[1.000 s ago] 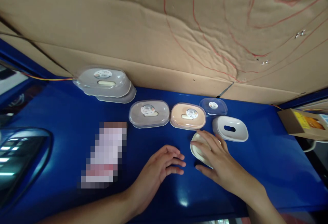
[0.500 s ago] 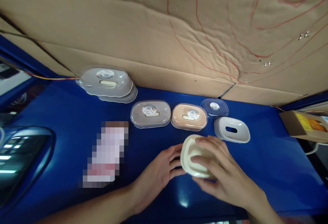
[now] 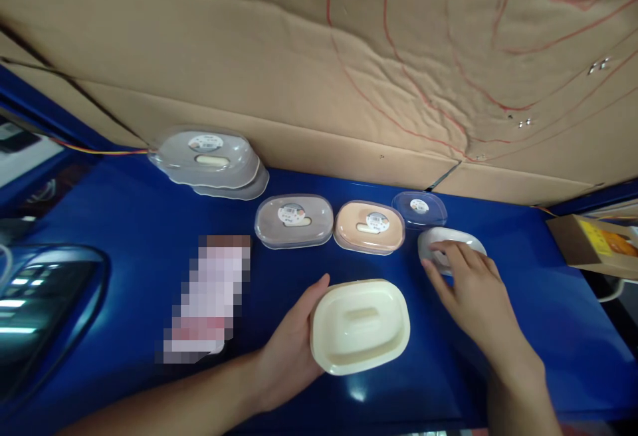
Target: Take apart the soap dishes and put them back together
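My left hand (image 3: 294, 349) holds a cream oval soap dish base (image 3: 329, 363), its hollow side facing up and a raised ridge in its middle. The thumb lies along the left rim, and the fingers are mostly hidden beneath. To the right, my right hand (image 3: 468, 283) grips a white soap dish tray (image 3: 466, 235) that rests on the table. Its thumb is at the tray's near left side and its fingertips are over the inside, partly hiding the slot. Just behind the tray lies a clear oval lid (image 3: 433, 209) with a round sticker.
A peach soap dish (image 3: 369, 236) and a grey soap dish (image 3: 264, 223), both lidded, sit behind my hands on the blue table (image 3: 523, 329). Grey lidded dishes (image 3: 179, 163) are stacked back left, near a blurred-out flat object (image 3: 209, 296). A cardboard wall (image 3: 249, 57) rises behind.
My right hand has let go of the cream base and moved right and back onto the white tray. The base now sits in my left hand, turned hollow side up.
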### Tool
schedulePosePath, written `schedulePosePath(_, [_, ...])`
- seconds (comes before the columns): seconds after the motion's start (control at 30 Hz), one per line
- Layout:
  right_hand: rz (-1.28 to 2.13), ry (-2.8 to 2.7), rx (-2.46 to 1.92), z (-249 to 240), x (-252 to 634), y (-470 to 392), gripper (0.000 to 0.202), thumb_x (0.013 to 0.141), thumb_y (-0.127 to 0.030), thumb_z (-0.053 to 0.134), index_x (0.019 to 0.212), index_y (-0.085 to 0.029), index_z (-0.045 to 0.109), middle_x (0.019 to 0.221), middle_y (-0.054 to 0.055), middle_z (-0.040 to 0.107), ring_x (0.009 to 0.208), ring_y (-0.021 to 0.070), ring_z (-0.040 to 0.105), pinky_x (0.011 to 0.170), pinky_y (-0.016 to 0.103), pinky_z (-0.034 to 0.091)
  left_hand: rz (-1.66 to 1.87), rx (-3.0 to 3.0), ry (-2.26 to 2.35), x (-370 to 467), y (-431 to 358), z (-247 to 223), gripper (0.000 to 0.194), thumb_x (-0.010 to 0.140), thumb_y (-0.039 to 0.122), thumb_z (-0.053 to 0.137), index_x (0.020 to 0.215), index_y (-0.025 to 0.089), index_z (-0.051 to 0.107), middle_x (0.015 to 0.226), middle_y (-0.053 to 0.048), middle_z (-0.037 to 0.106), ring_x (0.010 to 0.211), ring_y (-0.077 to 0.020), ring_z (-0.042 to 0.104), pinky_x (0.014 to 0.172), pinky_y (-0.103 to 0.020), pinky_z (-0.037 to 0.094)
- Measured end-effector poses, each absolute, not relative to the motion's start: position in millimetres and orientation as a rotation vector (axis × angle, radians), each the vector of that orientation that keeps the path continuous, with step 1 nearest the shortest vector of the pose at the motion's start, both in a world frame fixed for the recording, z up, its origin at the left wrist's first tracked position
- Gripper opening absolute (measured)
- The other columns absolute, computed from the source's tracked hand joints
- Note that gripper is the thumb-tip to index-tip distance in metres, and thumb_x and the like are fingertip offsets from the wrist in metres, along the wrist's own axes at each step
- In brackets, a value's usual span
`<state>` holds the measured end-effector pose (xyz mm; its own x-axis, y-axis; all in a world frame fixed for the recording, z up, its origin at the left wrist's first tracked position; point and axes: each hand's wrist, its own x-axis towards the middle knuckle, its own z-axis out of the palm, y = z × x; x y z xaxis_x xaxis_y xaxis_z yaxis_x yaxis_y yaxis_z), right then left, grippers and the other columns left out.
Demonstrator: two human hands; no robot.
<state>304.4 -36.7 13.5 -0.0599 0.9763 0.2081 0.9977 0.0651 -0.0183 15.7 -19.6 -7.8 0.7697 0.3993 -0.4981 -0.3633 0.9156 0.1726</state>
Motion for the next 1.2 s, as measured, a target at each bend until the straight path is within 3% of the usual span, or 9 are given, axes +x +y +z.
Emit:
schedulePosePath(0.23, [-0.162,-2.222,-2.255,-6,331,-37,0.035,0.104,-0.048,0.053,0.126,-0.021,0.059,0.12,0.014,0.075,0.095,0.0388,0.075,0.088,0.057,0.053,0.423,0.056,0.574,17,-23,-15,0.058,0.102,0.06,0.05,0.124,0.014,0.078,0.119,-0.01,0.082,0.133,-0.0321,0.065,0.118,-0.04,0.042])
schedulePosePath(0.43, [-0.119,-2.246,-1.764,25,290,-44,0.037,0.103,-0.046,0.062,0.134,-0.024,0.058,0.125,0.013,0.074,0.115,0.0347,0.071,0.097,0.05,0.049,0.436,0.044,0.564,19,-22,-14,0.059,0.103,0.061,0.049,0.128,0.015,0.076,0.124,-0.01,0.08,0.131,-0.0315,0.066,0.115,-0.039,0.044])
schedulePosePath(0.53, [0.061,-2.38,-1.395,32,257,-54,0.036,0.104,-0.039,0.064,0.136,-0.023,0.058,0.119,0.01,0.076,0.112,0.0278,0.071,0.1,0.044,0.048,0.443,0.071,0.539,20,-22,-15,0.059,0.101,0.063,0.051,0.131,0.018,0.075,0.122,-0.009,0.081,0.129,-0.0313,0.067,0.113,-0.04,0.045])
schedulePosePath(0.63, [0.176,-2.47,-1.12,26,227,-62,0.032,0.107,-0.044,0.06,0.129,-0.021,0.064,0.112,0.007,0.078,0.109,0.0231,0.071,0.107,0.04,0.045,0.44,0.085,0.549,19,-22,-15,0.062,0.097,0.068,0.055,0.132,0.02,0.074,0.119,-0.008,0.081,0.126,-0.0316,0.067,0.111,-0.041,0.046])
schedulePosePath(0.73, [0.18,-2.481,-1.08,16,210,-67,0.032,0.108,-0.046,0.056,0.124,-0.021,0.068,0.114,0.006,0.078,0.112,0.0226,0.07,0.108,0.039,0.046,0.418,0.096,0.567,17,-21,-13,0.066,0.094,0.071,0.057,0.126,0.017,0.076,0.117,-0.009,0.081,0.128,-0.0325,0.066,0.113,-0.04,0.044])
schedulePosePath(0.97, [0.198,-2.399,-1.188,12,208,-69,0.037,0.104,-0.043,0.065,0.129,-0.016,0.066,0.119,0.012,0.076,0.108,0.0255,0.071,0.094,0.04,0.055,0.454,0.143,0.542,16,-22,-15,0.061,0.096,0.068,0.056,0.122,0.017,0.078,0.119,-0.011,0.081,0.135,-0.0328,0.061,0.118,-0.041,0.039])
schedulePosePath(1.13, [0.143,-2.567,-1.116,5,209,-71,0.036,0.107,-0.029,0.058,0.14,-0.017,0.063,0.123,0.011,0.076,0.111,0.024,0.07,0.099,0.039,0.054,0.487,0.165,0.621,16,-19,-13,0.058,0.095,0.064,0.06,0.121,0.015,0.079,0.122,-0.012,0.08,0.135,-0.0339,0.061,0.116,-0.041,0.041])
schedulePosePath(1.2, [0.184,-2.547,-1.028,1,222,-66,0.041,0.11,-0.04,0.052,0.145,-0.019,0.06,0.125,0.01,0.075,0.115,0.0237,0.069,0.101,0.038,0.054,0.487,0.16,0.669,15,-17,-12,0.058,0.096,0.063,0.059,0.122,0.015,0.079,0.122,-0.011,0.08,0.133,-0.0336,0.062,0.114,-0.039,0.043])
